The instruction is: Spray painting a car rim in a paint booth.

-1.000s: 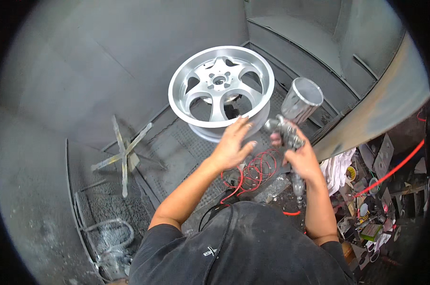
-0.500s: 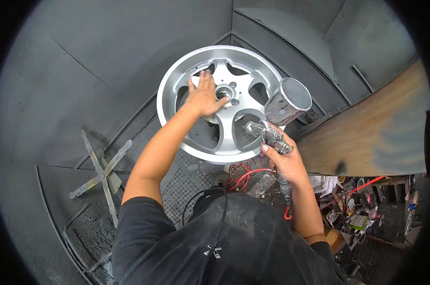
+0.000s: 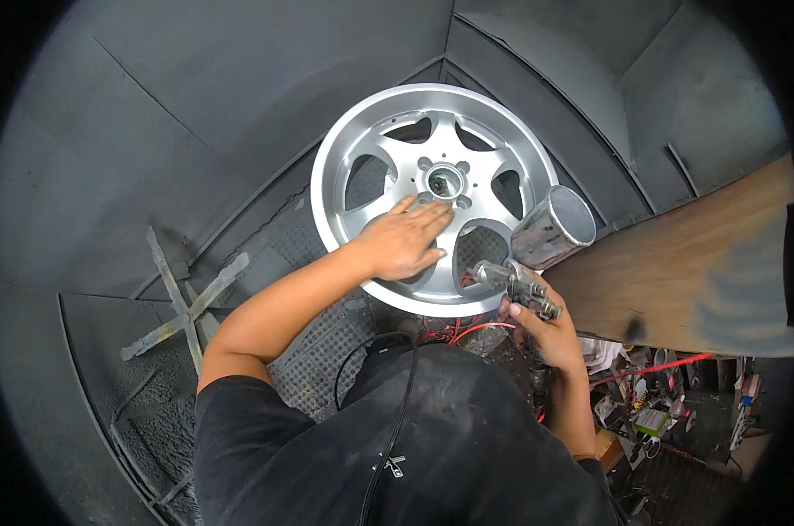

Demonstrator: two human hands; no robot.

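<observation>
In front of me a silver car wheel rim (image 3: 482,180) stands raised above the floor, its spoked face toward me. My left hand (image 3: 407,238) lies over the lower spokes just below the hub, fingers stretched out and nothing held. Whether the palm touches the metal I cannot tell. At the wheel's lower right my right hand (image 3: 548,326) grips a spray gun (image 3: 513,285) by its handle. The gun's paint-stained metal cup (image 3: 555,230) sits on top, close to the rim's edge, and its nozzle points left toward the wheel.
Grey panels (image 3: 239,79) enclose the far side and left. A cross-shaped stand (image 3: 187,314) is at the left. A wooden board (image 3: 669,272) stands at the right, with cluttered tools and parts (image 3: 651,412) below it. A red hose (image 3: 485,328) runs behind the gun.
My left hand has moved from the upper left spokes down to the lower spokes below the hub. The view has shifted slightly. The spray gun stays in my right hand.
</observation>
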